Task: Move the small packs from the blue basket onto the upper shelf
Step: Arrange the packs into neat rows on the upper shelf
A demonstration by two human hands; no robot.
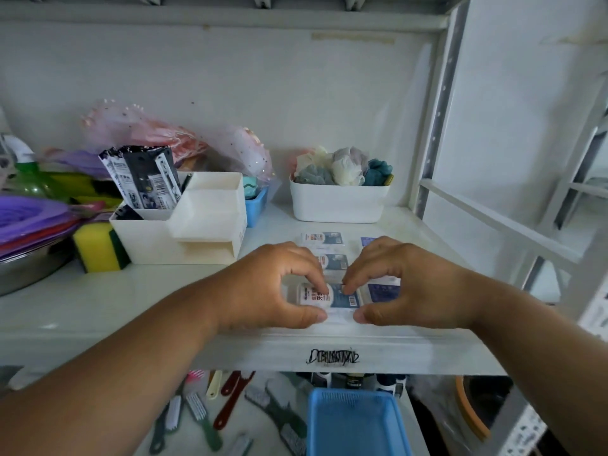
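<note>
On the upper shelf [131,301], near its front edge, lies a small white-and-blue pack [342,296]. My left hand [279,284] pinches its left end between thumb and fingers, and my right hand [404,281] pinches its right end. Behind it lie two more small packs [335,261] [324,239] in a row, and further packs [381,289] show beside and under my right hand. The blue basket [357,422] sits on the lower shelf, straight below; the part I see looks empty.
A white organiser [197,232] with black-and-white packets stands left of the packs, a yellow sponge [97,246] and a metal bowl beyond it. A white tub [339,200] of bath puffs is at the back. Brushes and combs [230,409] lie on the lower shelf.
</note>
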